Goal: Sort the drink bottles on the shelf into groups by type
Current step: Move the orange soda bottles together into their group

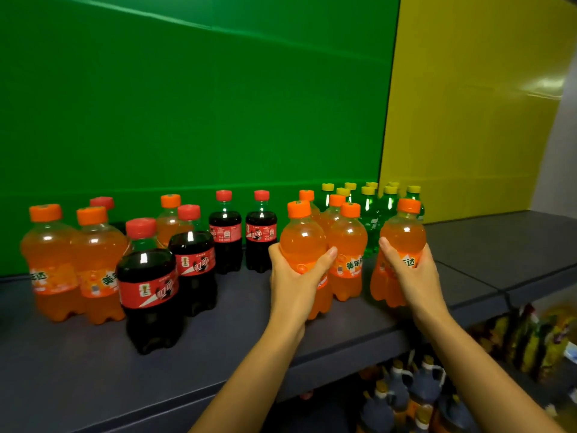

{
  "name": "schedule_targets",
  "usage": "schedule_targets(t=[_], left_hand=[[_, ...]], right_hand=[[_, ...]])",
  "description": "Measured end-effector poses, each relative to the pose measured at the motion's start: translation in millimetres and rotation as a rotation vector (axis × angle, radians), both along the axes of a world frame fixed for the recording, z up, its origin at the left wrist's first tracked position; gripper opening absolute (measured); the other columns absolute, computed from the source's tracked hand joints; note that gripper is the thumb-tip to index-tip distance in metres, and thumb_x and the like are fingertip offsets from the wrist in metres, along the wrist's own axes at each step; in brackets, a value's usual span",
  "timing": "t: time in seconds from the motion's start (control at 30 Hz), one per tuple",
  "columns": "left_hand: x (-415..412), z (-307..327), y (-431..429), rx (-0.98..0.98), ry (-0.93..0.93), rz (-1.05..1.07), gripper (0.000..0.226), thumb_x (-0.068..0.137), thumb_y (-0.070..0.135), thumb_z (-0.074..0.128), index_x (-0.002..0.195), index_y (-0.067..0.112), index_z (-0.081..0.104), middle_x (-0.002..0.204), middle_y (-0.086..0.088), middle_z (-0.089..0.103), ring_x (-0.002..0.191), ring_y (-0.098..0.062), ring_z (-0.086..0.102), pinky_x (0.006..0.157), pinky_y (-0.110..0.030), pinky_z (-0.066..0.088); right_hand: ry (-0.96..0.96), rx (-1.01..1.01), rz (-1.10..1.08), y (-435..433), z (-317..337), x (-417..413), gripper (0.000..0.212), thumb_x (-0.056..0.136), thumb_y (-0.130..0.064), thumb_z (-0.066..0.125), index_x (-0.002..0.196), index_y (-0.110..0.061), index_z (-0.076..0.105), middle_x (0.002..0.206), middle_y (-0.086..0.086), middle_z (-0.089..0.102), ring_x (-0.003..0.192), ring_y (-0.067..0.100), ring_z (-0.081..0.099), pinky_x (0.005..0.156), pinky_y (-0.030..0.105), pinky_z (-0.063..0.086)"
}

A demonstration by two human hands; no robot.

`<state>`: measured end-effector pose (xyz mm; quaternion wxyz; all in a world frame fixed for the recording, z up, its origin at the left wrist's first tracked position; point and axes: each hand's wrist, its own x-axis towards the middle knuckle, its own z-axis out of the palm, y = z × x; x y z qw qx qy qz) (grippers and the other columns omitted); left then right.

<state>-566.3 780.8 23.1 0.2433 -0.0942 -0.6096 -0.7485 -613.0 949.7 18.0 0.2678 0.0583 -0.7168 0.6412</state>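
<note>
My left hand (pixel 290 276) is wrapped round the waist of an orange soda bottle (pixel 302 242), which is upright. Can't tell if its base sits on the shelf (pixel 218 345) or is just off it. My right hand (pixel 412 273) grips a second orange soda bottle (pixel 403 234) the same way, at approx 3 o'clock of the first, upright and close to the shelf's front edge.

Btwn the two held bottles stands a third orange bottle (pixel 348 245), label facing me, w/ two more orange-capped ones (pixel 335 210) just behind it at 12 o'clock. Further back, at 12 to 1 o'clock and against the rear wall, is a tight bunch of green bottles w/ yellow caps (pixel 368 214).

At 9 o'clock of my left hand there are four cola bottles (pixel 195 260) in a loose diagonal, the nearest one (pixel 150 285) well fwd. A fifth red cap (pixel 102 203) pokes up behind. Mixed in w/ them is one orange bottle (pixel 168 220) behind the colas, plus a pair of orange bottles (pixel 50 260) side by side at far 9 o'clock.

Behind is a green backboard (pixel 187 104), w/ a yellow panel (pixel 468 104) at 2 o'clock. The lower shelf at 5 o'clock has dark jugs w/ yellow caps (pixel 399 389).
</note>
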Motion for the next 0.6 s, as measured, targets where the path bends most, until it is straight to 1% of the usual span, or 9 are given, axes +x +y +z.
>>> schedule_targets(t=[0.03,0.1,0.17,0.23,0.33,0.4,0.43,0.5,0.6], left_hand=[[-3,-1,2,-0.008,0.001,0.031,0.047,0.074,0.022,0.075,0.105,0.032,0.042,0.102,0.013,0.057,0.095,-0.002,0.058,0.064,-0.008,0.050],[-10,-2,6,-0.026,-0.004,0.090,0.049,0.073,0.022,0.075,0.108,0.028,0.042,0.102,0.012,0.057,0.096,-0.004,0.059,0.072,-0.013,0.050],[-16,-3,11,-0.050,-0.017,0.146,0.046,0.073,0.021,0.076,0.103,0.030,0.042,0.100,0.013,0.057,0.094,-0.002,0.058,0.075,-0.016,0.050],[-19,-5,17,-0.089,-0.030,0.191,0.045,0.073,0.021,0.076,0.100,0.031,0.041,0.098,0.015,0.055,0.090,0.003,0.057,0.072,-0.012,0.050],[-25,-8,26,-0.151,-0.043,0.255,0.048,0.073,0.022,0.075,0.107,0.026,0.041,0.098,0.015,0.056,0.087,0.005,0.058,0.069,-0.008,0.050],[-29,-11,30,-0.200,-0.041,0.299,0.049,0.071,0.032,0.077,0.103,0.032,0.040,0.101,0.012,0.058,0.093,-0.001,0.059,0.077,-0.013,0.051],[-31,-12,32,-0.236,-0.046,0.334,0.052,0.067,0.042,0.078,0.101,0.037,0.039,0.105,0.009,0.057,0.099,-0.007,0.059,0.083,-0.019,0.051],[-36,-15,32,-0.322,-0.080,0.415,0.057,0.056,0.062,0.069,0.099,0.042,0.036,0.111,0.007,0.050,0.112,-0.015,0.051,0.095,-0.033,0.047],[-42,-16,28,-0.378,-0.115,0.464,0.065,0.052,0.069,0.060,0.102,0.041,0.030,0.116,0.005,0.044,0.118,-0.018,0.046,0.101,-0.040,0.043]], right_hand=[[0.005,0.004,0.009,2,-1,-8,0.028,0.072,-0.049,0.066,0.093,-0.041,0.048,0.097,-0.015,0.058,0.098,0.015,0.057,0.090,0.037,0.046],[0.015,0.015,0.037,5,-2,-23,0.030,0.077,-0.042,0.066,0.098,-0.037,0.047,0.095,-0.016,0.055,0.095,0.013,0.056,0.089,0.035,0.044],[0.014,0.024,0.083,8,-3,-34,0.035,0.078,-0.039,0.067,0.105,-0.032,0.046,0.097,-0.011,0.057,0.094,0.013,0.056,0.089,0.034,0.044],[0.018,0.036,0.124,10,-7,-42,0.040,0.077,-0.039,0.067,0.109,-0.029,0.046,0.107,-0.002,0.059,0.100,0.017,0.057,0.088,0.034,0.044],[0.033,0.069,0.187,14,-14,-51,0.044,0.076,-0.039,0.066,0.112,-0.025,0.045,0.114,0.006,0.058,0.103,0.020,0.057,0.083,0.030,0.043],[0.039,0.070,0.224,15,-14,-53,0.046,0.079,-0.035,0.065,0.115,-0.025,0.038,0.114,0.004,0.055,0.103,0.019,0.055,0.082,0.028,0.042],[0.047,0.073,0.245,15,-14,-53,0.049,0.080,-0.033,0.064,0.117,-0.027,0.033,0.114,0.002,0.052,0.103,0.017,0.054,0.084,0.029,0.043],[0.059,0.080,0.281,15,-14,-53,0.056,0.078,-0.036,0.063,0.120,-0.029,0.026,0.116,-0.001,0.049,0.105,0.016,0.053,0.090,0.033,0.045],[0.048,0.083,0.322,15,-14,-55,0.065,0.077,-0.042,0.059,0.130,-0.022,0.028,0.126,0.003,0.047,0.114,0.020,0.051,0.096,0.038,0.044]])
